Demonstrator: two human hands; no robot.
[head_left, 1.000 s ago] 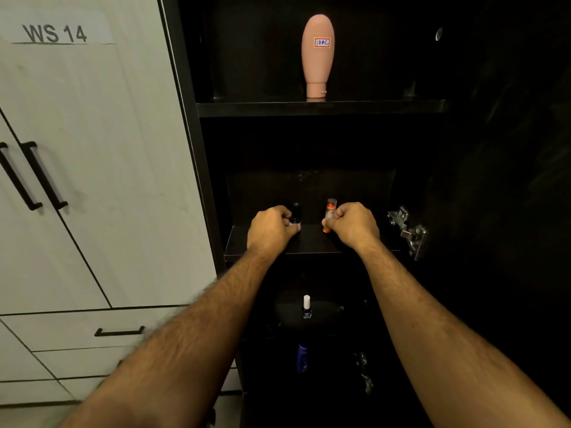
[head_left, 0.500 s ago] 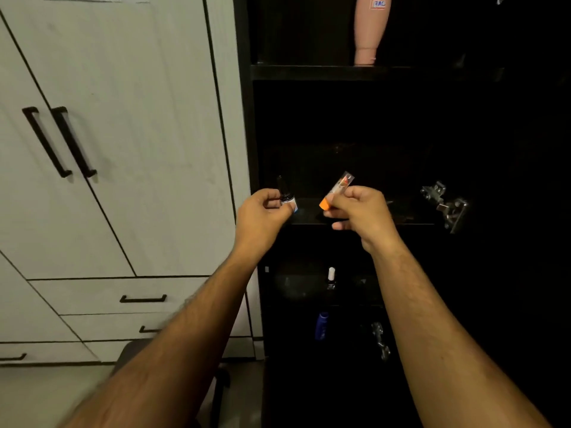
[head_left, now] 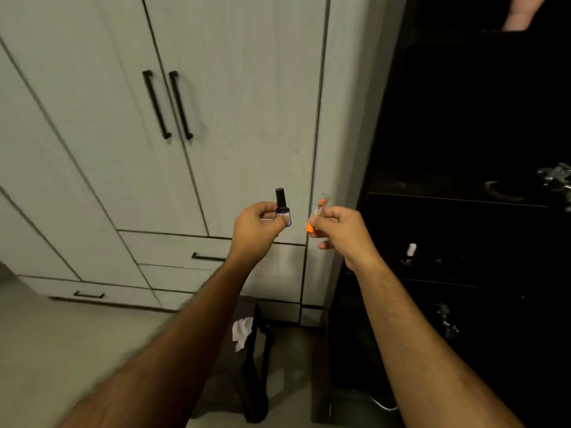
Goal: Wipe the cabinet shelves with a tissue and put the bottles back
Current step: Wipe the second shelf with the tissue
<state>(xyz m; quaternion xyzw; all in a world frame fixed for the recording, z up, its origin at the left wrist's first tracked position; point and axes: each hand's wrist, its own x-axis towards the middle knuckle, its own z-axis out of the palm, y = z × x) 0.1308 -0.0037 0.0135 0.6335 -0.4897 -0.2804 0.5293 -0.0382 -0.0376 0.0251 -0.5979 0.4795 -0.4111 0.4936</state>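
Fingers around black-capped dark bottle

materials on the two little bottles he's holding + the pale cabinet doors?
Dark bottle in the left hand: looks like glossy glass under a black plastic cap; blur leaves it open.
Clear tube in the right hand: see-through body, probably plastic, with an orange end.
Cabinet doors: matte pale laminate or painted board with faint grain streaks; black bar handles, likely metal.
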